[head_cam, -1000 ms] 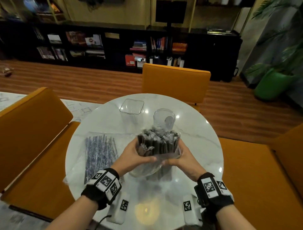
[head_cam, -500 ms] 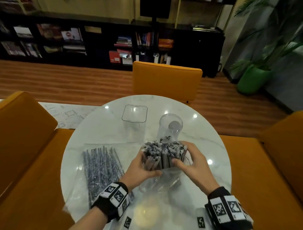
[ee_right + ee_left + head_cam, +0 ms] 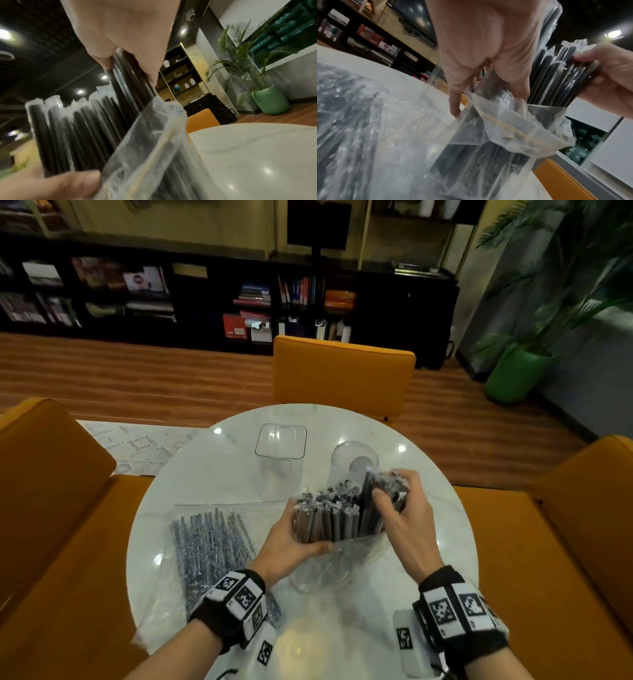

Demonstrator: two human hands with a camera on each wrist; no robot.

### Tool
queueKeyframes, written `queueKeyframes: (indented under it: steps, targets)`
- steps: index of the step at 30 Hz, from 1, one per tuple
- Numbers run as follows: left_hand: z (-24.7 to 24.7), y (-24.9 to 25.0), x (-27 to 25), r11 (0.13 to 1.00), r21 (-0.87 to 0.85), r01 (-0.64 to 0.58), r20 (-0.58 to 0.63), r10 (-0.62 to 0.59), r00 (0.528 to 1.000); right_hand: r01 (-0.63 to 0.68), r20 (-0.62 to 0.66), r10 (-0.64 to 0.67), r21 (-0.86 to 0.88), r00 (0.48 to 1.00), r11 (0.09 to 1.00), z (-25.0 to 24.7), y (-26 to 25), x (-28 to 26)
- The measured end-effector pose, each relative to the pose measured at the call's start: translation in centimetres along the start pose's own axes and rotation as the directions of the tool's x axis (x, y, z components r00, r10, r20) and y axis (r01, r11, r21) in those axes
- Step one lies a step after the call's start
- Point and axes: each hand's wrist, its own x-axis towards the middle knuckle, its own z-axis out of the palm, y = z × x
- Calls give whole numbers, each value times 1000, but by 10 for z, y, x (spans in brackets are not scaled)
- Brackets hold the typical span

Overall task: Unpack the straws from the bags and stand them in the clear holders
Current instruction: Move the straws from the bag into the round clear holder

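Observation:
A clear plastic bag (image 3: 329, 566) stands upright on the round marble table (image 3: 219, 474), with a bundle of black wrapped straws (image 3: 329, 518) sticking out of its top. My left hand (image 3: 291, 539) grips the bundle and the bag's rim from the left. My right hand (image 3: 397, 508) pinches a smaller bunch of these straws (image 3: 387, 491) at the bundle's right side and holds it a little higher than the others. Behind stand two clear holders, a square one (image 3: 281, 446) and a round one (image 3: 352, 460). A second bag of thin straws (image 3: 212, 542) lies flat on the left.
Orange chairs (image 3: 342, 374) surround the table on the far side, left and right. A dark bookshelf (image 3: 205, 296) runs along the back wall. A green potted plant (image 3: 517, 371) stands on the wooden floor at the right.
My right hand has moved from the bundle's side to its top right and taken a bunch of straws, lifting them above the others. The left hand keeps its hold.

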Motion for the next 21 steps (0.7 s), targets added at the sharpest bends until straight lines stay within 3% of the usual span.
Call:
queueKeyframes:
  steps: [3, 5, 10, 17, 21]
  targets:
    - [-3, 6, 7, 999, 28, -36, 26, 35, 999, 99, -97, -93, 66, 991, 993, -10, -19, 15]
    - [-6, 6, 11, 999, 28, -24, 58, 23, 998, 131, -97, -124, 69, 987, 989, -13, -25, 23]
    - [-17, 6, 14, 996, 84, 6, 139, -18, 990, 103, -45, -103, 10, 994, 995, -8, -22, 27]
    - [-21, 13, 17, 984, 179, -4, 111, -16, 994, 163, -116, -152, 89, 982, 983, -17, -41, 42]
    - [-22, 14, 16, 982, 189, -7, 101, -12, 995, 132, -72, -129, 43, 989, 990, -15, -37, 45]
